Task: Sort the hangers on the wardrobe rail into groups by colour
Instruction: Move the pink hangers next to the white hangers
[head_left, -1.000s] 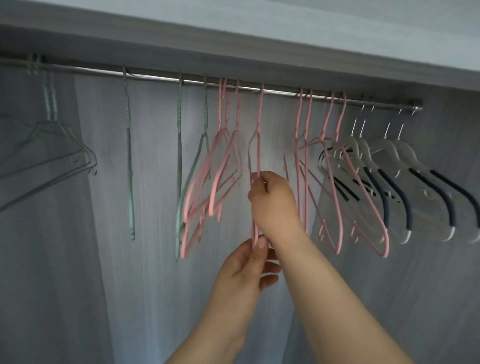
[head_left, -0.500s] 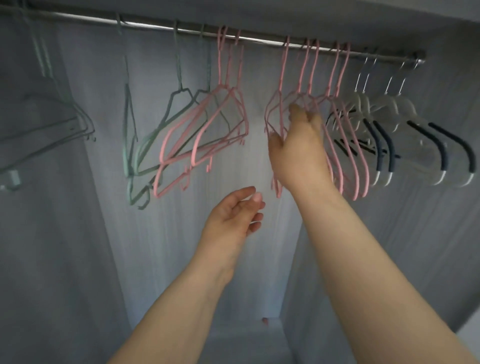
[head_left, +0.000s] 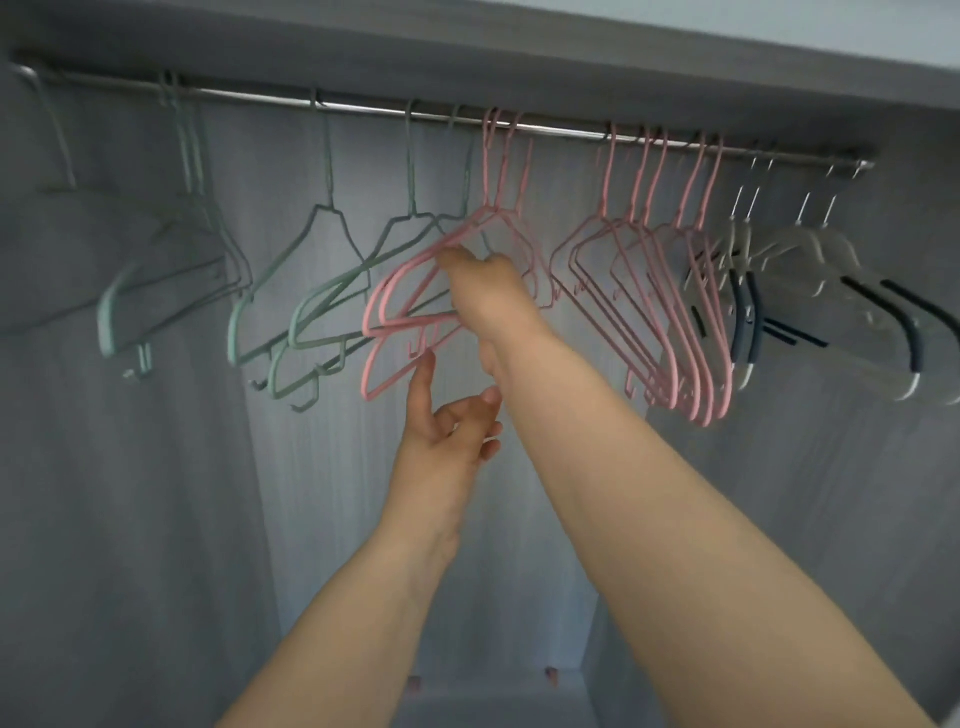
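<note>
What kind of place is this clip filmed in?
Most likely the inside of a home wardrobe: a metal rail under a shelf, grey woodgrain panels, and empty green, pink and white hangers.

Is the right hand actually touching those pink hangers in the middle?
Touching. The head view shows the right hand with its fingers curled over the shoulder of the middle pink hangers, no gap between them.

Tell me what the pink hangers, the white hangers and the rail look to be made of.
Pink hangers: thin wire, apparently with a matte coating; slim, evenly coloured rods.
White hangers: probably plastic, broad pale bodies, dark strips on the shoulders that may be non-slip padding, metal hooks.
Rail: polished metal, with a bright glint along it.
</note>
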